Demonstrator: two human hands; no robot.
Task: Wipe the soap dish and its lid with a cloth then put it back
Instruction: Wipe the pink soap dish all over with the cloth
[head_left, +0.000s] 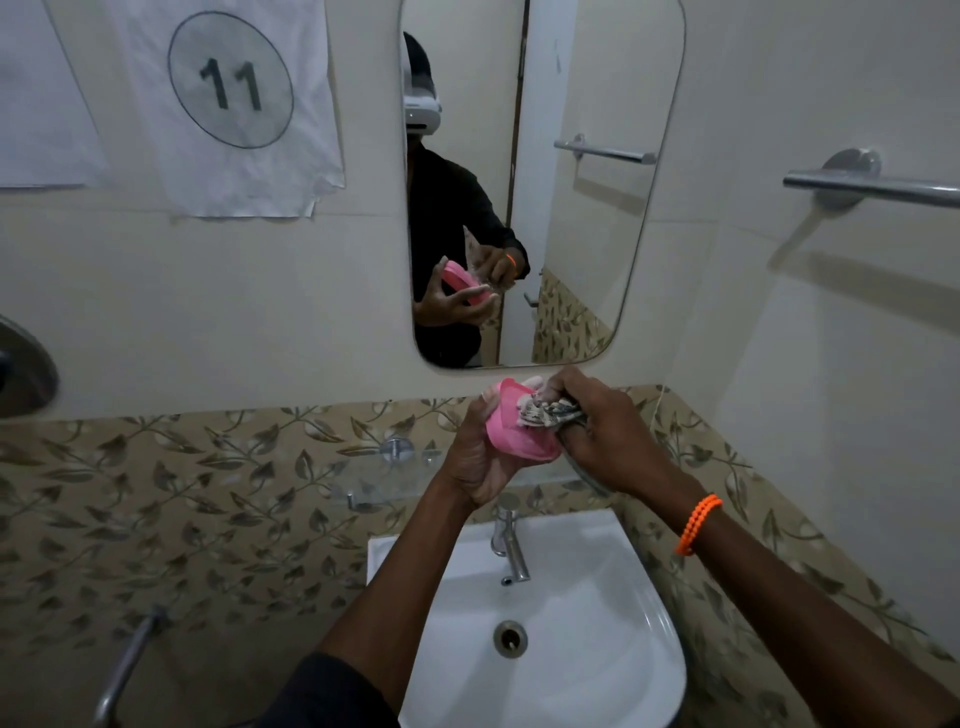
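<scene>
At the centre of the frame, just below the mirror (540, 182), the left hand (475, 457) is gripping the pink soap dish (511, 434), with fingers curled round its far edge and the palm supporting its underside. The dish is being held tilted, well above the white sink (623, 649). Whether this piece is the dish or its lid cannot be told; no second pink piece is showing.

The right hand (605, 434), wearing an orange bracelet (698, 522), is clenching a bunched patterned cloth (548, 413) and pressing it against the upper inner face of the dish.

Probable faults from this position:

- Slip. The dish is being carried by one hand only while the other is pushing against it. Excess wiping pressure could lever the smooth plastic out of the grip and drop it into the sink or onto the tap (511, 551).
- Incomplete wipe. The cloth is wadded small, so corners and the outer face may be missed unless the dish is turned.
- Misplacement. The glass shelf (374, 488) at centre left is narrow and transparent; a careless return could set the dish on its edge.
</scene>
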